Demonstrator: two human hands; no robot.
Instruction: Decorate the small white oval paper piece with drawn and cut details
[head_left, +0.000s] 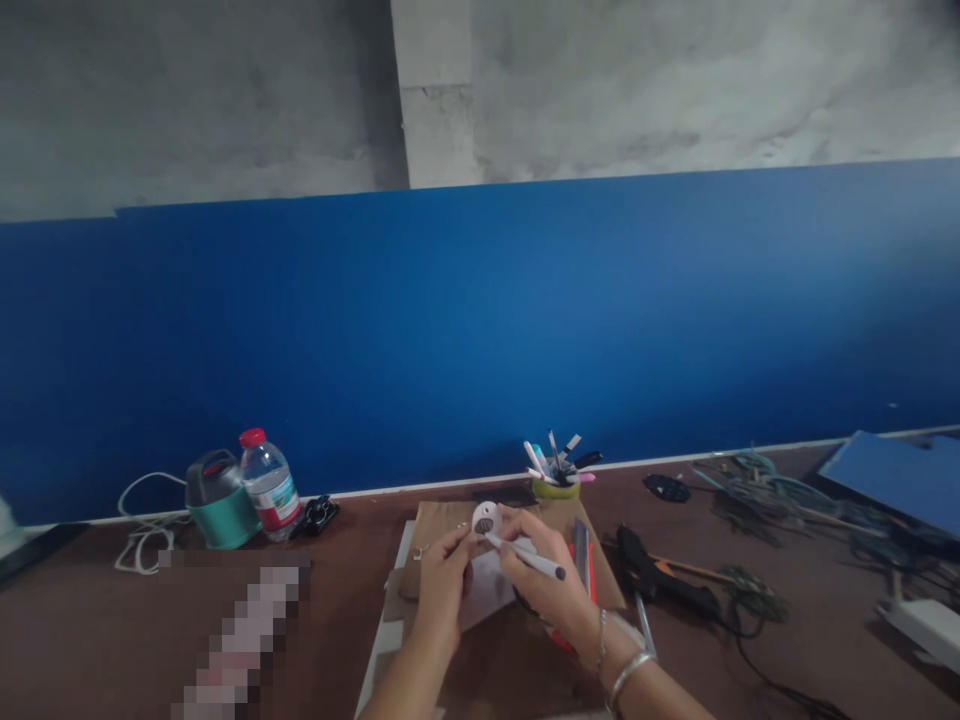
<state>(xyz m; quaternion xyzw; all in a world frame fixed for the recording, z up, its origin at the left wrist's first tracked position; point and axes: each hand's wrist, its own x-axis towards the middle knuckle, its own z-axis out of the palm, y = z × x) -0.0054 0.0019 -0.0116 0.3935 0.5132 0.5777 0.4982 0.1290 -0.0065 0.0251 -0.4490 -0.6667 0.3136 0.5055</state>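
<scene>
My left hand pinches the left side of a small white round piece that carries a dark, grid-like marking. A white pen with a dark end is held in my right hand, its tip pointing at the lower edge of the round piece. Fingers of my right hand also reach the right side of that piece. Under both hands lie brown cardboard and a white sheet. Beside my right wrist is a red and grey tool, partly covered.
Behind the hands stands a green cup of pens. To the right lie a black glue gun, tangled wires and a blue board. At left are a bottle, a teal container and a white cable.
</scene>
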